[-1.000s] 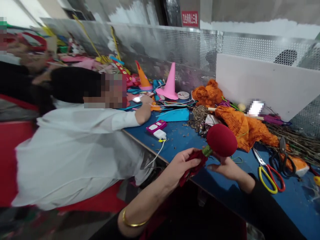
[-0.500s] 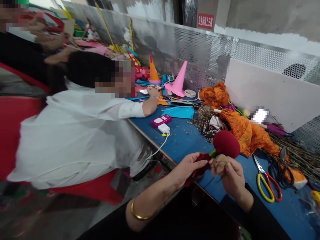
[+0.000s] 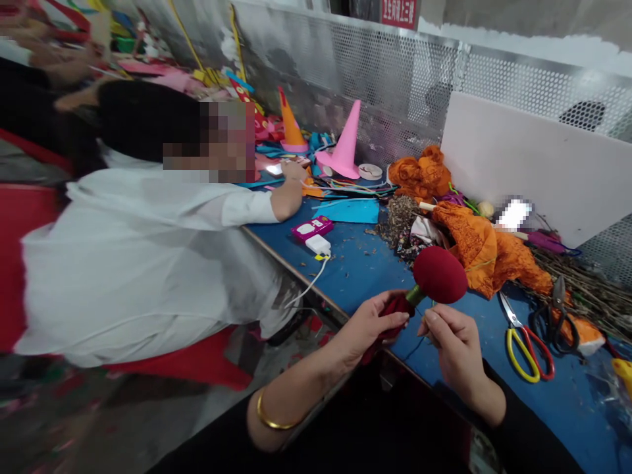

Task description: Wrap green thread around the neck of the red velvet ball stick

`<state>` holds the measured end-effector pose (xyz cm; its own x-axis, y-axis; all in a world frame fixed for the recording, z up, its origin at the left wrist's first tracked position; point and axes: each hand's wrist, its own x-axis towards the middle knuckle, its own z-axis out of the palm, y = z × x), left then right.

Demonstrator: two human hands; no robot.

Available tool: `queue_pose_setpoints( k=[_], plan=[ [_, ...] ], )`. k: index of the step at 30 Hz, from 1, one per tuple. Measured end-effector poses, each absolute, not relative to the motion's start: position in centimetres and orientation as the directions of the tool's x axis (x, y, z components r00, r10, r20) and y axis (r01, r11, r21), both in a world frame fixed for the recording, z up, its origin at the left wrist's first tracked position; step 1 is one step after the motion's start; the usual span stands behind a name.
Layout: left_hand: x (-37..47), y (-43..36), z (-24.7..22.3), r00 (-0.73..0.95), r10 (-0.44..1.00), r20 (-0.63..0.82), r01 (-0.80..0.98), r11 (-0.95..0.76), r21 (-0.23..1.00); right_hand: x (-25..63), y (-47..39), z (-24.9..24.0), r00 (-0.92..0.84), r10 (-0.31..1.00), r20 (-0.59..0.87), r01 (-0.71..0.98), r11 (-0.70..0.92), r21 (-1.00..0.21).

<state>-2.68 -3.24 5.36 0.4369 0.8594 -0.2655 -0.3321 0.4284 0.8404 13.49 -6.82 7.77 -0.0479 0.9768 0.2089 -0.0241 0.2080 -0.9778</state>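
My left hand [image 3: 378,322] is closed around dark red cloth [image 3: 396,308] gathered below a smooth red ball-shaped head [image 3: 439,274]. Between the head and the cloth runs a narrow neck wrapped in green [image 3: 415,295]. Close by on the right, my right hand [image 3: 454,336] has thumb and forefinger pinched together beside the neck. A thin strand shows at those fingertips; its kind is too fine to make out. Scissors [image 3: 524,349] with one yellow and one red handle lie on the blue table [image 3: 353,283], right of my right hand.
Dark-handled shears [image 3: 559,316], orange cloth [image 3: 474,243] and dry stalks [image 3: 592,283] lie along the right back. Farther left are a magenta box [image 3: 313,228], a white plug with cord [image 3: 318,246] and a pink cone hat [image 3: 345,145]. A person in white [image 3: 148,263] sits at my left.
My right hand has drawn slightly away from the green neck, its blurred fingers now a clear pinch. The left hand keeps its hold. The whole view has shifted a little.
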Motion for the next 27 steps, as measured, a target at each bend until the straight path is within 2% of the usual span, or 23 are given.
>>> queue_pose_setpoints(
  k=[6,9,12,17,20,23,27],
  plan=[
    [-3.0,-3.0,4.6,0.414,0.870,-0.269,-0.205,0.377,0.903,12.8,-7.1,7.8,-0.060,0.976,0.209,-0.008,0.209,-0.978],
    [-3.0,-2.5,4.5,0.373,0.910,-0.180,-0.056,0.216,0.975,13.0,-7.1,8.2,-0.120,0.972,0.203,0.021,0.207,-0.978],
    [-3.1,-2.2,4.7,0.365,0.929,-0.056,0.143,0.004,0.990,13.5,-7.0,9.0,-0.230,0.937,0.262,0.097,0.290,-0.952],
    [-3.4,-2.4,5.4,0.417,0.909,0.012,0.459,-0.222,0.860,14.7,-6.5,10.9,-0.334,0.826,0.454,0.248,0.542,-0.803],
    [-3.3,-2.6,5.8,0.434,0.901,-0.004,0.628,-0.300,0.718,15.3,-6.3,11.2,-0.344,0.807,0.480,0.366,0.586,-0.723],
    [-2.9,-2.9,6.2,0.476,0.879,-0.009,0.716,-0.382,0.584,15.6,-6.1,11.0,-0.356,0.824,0.441,0.346,0.555,-0.757],
    [-2.2,-3.2,6.4,0.504,0.864,0.009,0.745,-0.440,0.502,15.7,-5.3,10.6,-0.372,0.825,0.425,0.261,0.532,-0.805]
  ],
)
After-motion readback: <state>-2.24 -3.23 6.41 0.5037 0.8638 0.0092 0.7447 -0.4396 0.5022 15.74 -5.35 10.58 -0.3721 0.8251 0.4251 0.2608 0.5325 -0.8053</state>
